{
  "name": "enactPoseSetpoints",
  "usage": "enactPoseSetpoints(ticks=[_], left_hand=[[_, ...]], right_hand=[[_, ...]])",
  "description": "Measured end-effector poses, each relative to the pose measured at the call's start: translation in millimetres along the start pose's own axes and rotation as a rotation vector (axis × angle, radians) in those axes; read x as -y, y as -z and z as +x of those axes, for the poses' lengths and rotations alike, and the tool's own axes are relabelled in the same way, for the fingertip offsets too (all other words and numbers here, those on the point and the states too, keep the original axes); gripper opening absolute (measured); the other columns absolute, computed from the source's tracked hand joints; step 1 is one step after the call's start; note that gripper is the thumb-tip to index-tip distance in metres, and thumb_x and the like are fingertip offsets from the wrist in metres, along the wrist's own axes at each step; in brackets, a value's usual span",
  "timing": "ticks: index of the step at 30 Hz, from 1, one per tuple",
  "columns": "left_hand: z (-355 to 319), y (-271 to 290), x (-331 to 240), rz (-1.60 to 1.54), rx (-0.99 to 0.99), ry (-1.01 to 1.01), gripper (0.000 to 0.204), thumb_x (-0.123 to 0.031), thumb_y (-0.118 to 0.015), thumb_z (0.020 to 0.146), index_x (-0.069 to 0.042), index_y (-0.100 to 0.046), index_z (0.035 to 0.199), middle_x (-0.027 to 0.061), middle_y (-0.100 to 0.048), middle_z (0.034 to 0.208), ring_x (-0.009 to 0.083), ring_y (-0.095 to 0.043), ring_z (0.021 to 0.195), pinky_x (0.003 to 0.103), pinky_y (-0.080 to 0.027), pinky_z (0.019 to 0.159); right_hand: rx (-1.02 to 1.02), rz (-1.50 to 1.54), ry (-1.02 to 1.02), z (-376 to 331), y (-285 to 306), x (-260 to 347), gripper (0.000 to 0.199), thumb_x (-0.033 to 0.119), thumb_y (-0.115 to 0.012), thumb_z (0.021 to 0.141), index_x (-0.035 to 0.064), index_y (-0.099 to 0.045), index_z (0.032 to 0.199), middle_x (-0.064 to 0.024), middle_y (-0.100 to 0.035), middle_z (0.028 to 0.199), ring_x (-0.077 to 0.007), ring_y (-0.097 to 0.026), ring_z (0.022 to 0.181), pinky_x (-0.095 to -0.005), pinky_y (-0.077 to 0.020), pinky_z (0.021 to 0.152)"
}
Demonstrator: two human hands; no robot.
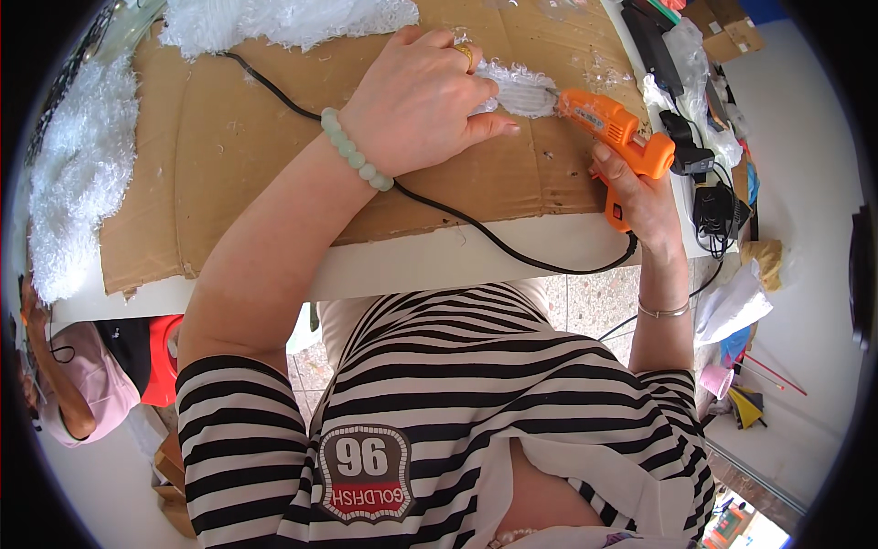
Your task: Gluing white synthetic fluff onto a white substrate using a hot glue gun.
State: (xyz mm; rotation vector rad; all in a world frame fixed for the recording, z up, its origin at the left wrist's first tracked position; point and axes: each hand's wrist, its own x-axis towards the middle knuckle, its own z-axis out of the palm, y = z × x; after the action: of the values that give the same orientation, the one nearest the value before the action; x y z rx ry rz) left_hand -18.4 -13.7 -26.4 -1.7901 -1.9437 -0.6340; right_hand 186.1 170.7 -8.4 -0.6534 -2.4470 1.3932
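The right hand (645, 201) holds the glue gun (604, 117), nozzle (553, 94) at the white strip's (523, 90) right end; the strip lies on cardboard (215, 174). The left hand (425, 102) bends over its left end — whether pinching, cannot tell. Gluing appears in hand — the next move likely calls for a steady nozzle.

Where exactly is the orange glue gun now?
In the head view, the orange glue gun is at upper right, gripped by the right hand near the right edge of the cardboard, just right of the white fringed piece.
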Motion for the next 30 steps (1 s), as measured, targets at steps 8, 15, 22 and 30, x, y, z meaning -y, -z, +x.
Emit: enactPoseSetpoints(ticks=[8,15,22,30], left_hand=[[0.1,2.0,-0.9,-0.016,0.014,0.005,0.031,-0.042,-0.066,0.075,-0.011,-0.070,0.075,0.0024,-0.060,0.077,0.0218,-0.054,0.079,0.037,-0.043,0.076],[-1.5,1.0,-1.0,-0.036,0.001,0.003,0.026,-0.038,-0.066,0.078,-0.012,-0.069,0.083,0.0011,-0.056,0.075,0.0221,-0.051,0.077,0.035,-0.042,0.079],[-1.5,-2.0,-0.5,-0.009,-0.010,0.012,0.035,-0.045,-0.066,0.074,-0.010,-0.071,0.068,0.0040,-0.065,0.082,0.0215,-0.057,0.082,0.038,-0.044,0.076],[-2.3,-2.3,0.3,-0.007,-0.014,0.014,0.034,-0.044,-0.067,0.073,-0.011,-0.070,0.066,0.0037,-0.063,0.076,0.0206,-0.057,0.078,0.038,-0.044,0.074]], right_hand=[[0.007,-0.037,-0.047,-2.1,-0.3,6.1,0.028,0.026,-0.065,0.088,0.0018,-0.060,0.101,-0.0004,-0.058,0.080,-0.0088,-0.053,0.074,-0.0244,-0.0437,0.069],[0.042,0.006,-0.049,-5.7,0.7,4.9,0.029,0.027,-0.066,0.087,0.0020,-0.059,0.102,-0.0009,-0.058,0.081,-0.0098,-0.054,0.074,-0.0250,-0.0440,0.068],[0.047,-0.014,-0.072,-10.3,1.3,7.9,0.028,0.027,-0.065,0.088,0.0025,-0.059,0.101,-0.0005,-0.058,0.080,-0.0094,-0.053,0.073,-0.0248,-0.0436,0.067],[0.068,-0.024,-0.079,-12.8,2.6,6.7,0.028,0.027,-0.065,0.088,0.0029,-0.060,0.102,0.0005,-0.057,0.079,-0.0083,-0.052,0.071,-0.0237,-0.0425,0.065]])
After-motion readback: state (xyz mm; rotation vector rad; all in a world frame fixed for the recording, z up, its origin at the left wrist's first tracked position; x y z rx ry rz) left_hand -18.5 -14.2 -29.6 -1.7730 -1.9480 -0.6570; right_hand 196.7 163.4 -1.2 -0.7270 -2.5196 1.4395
